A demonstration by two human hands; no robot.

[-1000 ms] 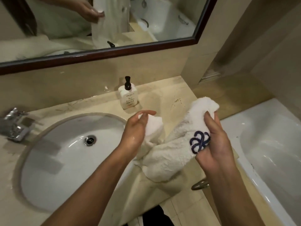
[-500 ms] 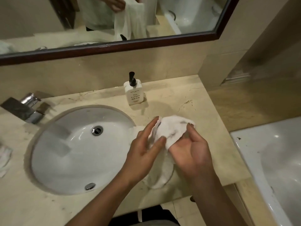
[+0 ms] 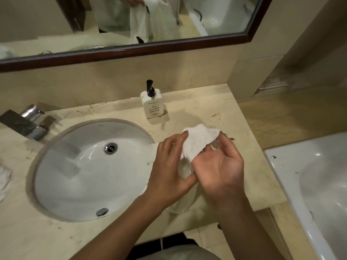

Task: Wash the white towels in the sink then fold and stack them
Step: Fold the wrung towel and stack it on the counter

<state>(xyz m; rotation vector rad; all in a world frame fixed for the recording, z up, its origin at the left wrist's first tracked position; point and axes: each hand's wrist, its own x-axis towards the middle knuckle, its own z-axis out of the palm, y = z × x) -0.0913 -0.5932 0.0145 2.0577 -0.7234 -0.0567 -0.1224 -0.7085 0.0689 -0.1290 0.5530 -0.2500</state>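
Towel [image 3: 197, 142] now bunched smaller; left hand [image 3: 170, 171], right hand [image 3: 219, 166] grip it, palms facing.

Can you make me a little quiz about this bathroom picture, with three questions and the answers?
1. True or false: the white towel is lying in the sink.
2. What stands on the counter behind the hands: A) a soap bottle with a black pump, B) a red cup, C) a toothbrush?
3. How many hands hold the towel?

Key
1. False. It is held over the counter, to the right of the sink.
2. A. The soap bottle stands upright near the wall.
3. Two. The left hand and the right hand both grip it.
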